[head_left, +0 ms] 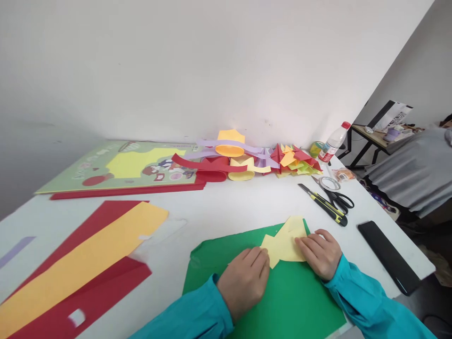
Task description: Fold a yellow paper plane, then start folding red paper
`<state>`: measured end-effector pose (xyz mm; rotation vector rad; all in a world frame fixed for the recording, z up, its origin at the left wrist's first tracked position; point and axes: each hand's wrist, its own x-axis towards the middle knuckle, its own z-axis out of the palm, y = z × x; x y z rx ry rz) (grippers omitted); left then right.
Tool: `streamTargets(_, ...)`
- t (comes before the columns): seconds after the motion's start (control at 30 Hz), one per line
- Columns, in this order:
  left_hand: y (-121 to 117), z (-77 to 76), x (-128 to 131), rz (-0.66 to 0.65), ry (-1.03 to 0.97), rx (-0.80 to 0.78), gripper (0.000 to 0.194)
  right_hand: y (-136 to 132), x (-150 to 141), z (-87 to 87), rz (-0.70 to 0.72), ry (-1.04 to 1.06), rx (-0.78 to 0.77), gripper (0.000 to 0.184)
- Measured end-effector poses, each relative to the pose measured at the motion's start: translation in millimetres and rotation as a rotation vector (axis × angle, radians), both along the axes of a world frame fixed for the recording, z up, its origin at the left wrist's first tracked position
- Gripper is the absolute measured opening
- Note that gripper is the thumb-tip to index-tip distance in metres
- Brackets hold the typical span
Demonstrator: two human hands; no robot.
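Note:
A folded piece of pale yellow paper [286, 239] lies on a green sheet [282, 301] at the near edge of the white table [226, 207]. My left hand [244, 280] rests on the green sheet with its curled fingers pressing the yellow paper's left corner. On the right edge of the same paper my right hand [320, 253] presses down, fingers bent. Both arms wear teal sleeves.
Red and orange sheets [81, 268] lie at the left. A green picture card [120, 165] and a heap of folded coloured paper shapes [247, 160] sit by the wall. A utility knife [323, 204], scissors [337, 197], tape roll [330, 182], bottle [334, 141] and black phone [388, 256] are at the right.

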<state>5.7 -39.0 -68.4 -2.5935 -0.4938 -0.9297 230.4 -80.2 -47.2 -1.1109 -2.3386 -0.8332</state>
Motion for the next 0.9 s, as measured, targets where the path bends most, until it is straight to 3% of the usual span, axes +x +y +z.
streamTargets(0.37, 0.7, 5.1, -4.6, -0.019, 0.006, 0.037, 0.030, 2.2, -4.0, -1.7, -0.024, 0.051, 0.046, 0.011)
streamTargets(0.9, 3.3, -3.8, -8.8, -0.050, -0.013, 0.029, 0.037, 5.5, -6.4, -6.5, -0.058, 0.115, 0.114, 0.007)
